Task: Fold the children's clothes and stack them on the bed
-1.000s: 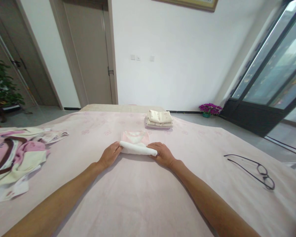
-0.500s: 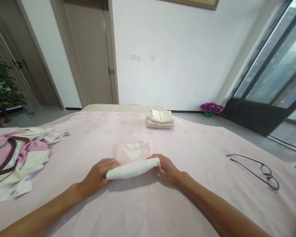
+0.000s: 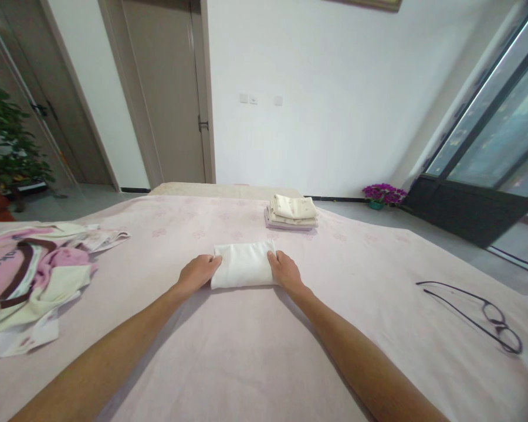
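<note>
A folded shirt [image 3: 245, 265], now a small white rectangle, lies in front of me on the pink cloth. My left hand [image 3: 201, 273] is closed on its left edge, thumb on top and fingers underneath, out of sight. On the opposite edge my right hand [image 3: 286, 269] grips in the same way, thumb pressing the fabric. Just beyond, slightly right, sits a stack of folded clothes [image 3: 291, 212], cream on top and mauve at the bottom.
Loose clothes [image 3: 30, 275] in pink, cream and brown lie heaped at the left. Black-framed glasses [image 3: 479, 313] rest on the right side. The pink patterned cloth [image 3: 246, 363] covers the surface, with a pale strip [image 3: 211, 190] at its far edge.
The shirt's white part has come down over the pink neckline, which no longer shows. Both hands have moved slightly away from me, keeping hold of the sides.
</note>
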The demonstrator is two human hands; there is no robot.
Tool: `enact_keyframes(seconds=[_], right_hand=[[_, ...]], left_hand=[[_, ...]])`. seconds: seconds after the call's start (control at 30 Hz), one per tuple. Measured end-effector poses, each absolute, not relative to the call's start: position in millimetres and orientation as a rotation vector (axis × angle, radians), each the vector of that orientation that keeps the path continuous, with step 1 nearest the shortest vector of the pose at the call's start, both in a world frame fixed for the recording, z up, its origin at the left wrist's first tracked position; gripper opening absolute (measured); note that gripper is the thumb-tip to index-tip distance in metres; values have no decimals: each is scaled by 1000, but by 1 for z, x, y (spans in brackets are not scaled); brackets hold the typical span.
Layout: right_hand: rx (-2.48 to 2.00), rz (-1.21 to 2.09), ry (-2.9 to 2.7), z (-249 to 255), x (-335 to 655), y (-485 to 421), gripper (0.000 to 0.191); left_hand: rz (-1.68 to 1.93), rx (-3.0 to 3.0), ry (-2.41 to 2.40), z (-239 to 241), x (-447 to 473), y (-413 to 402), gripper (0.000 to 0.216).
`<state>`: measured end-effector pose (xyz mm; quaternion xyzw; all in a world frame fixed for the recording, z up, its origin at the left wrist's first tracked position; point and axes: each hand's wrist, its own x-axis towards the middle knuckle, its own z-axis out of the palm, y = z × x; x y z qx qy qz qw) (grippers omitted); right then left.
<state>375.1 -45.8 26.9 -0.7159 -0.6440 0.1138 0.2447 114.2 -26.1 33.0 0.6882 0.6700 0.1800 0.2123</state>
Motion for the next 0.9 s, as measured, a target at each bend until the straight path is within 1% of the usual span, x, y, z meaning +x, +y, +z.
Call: enact_keyframes(seconds=[0.13,0.27,0.33,0.4,0.47,0.5,0.57,0.63,0.7,0.8,0.9], right_hand=[[-2077,266,-1801,34,377,-47,41],[-2096,270,-1709,31,382,-45,36],[-2043,296,-1669,27,387,-41,42],[-1971,342,-1664,24,393,-34,50],[-1902,517,-1659,25,400,-25,54],[-1865,642,-1651,26,403,-21,53],[-1782,892,-1625,31,407,-15,46],[-1714,1059,-1625,37,410,-11,30],[-1660,1166,-1647,43,413,-12,15],[-1603,1273,-1656,50,415,-19,14],[-1553,1304,-1644,54,415,-27,13]], left_hand=[[448,1942,1893,37,112,-19,47],[460,1923,1903,41,105,-11,43],[491,1892,1884,40,101,-5,42],[547,1814,1804,38,98,1,50],[606,1715,1691,35,96,6,61],[626,1673,1640,34,96,7,62],[631,1630,1568,34,97,9,55],[606,1622,1528,37,99,7,47],[590,1604,1492,43,101,4,44],[598,1591,1444,51,101,-1,41],[641,1606,1382,59,100,-6,35]])
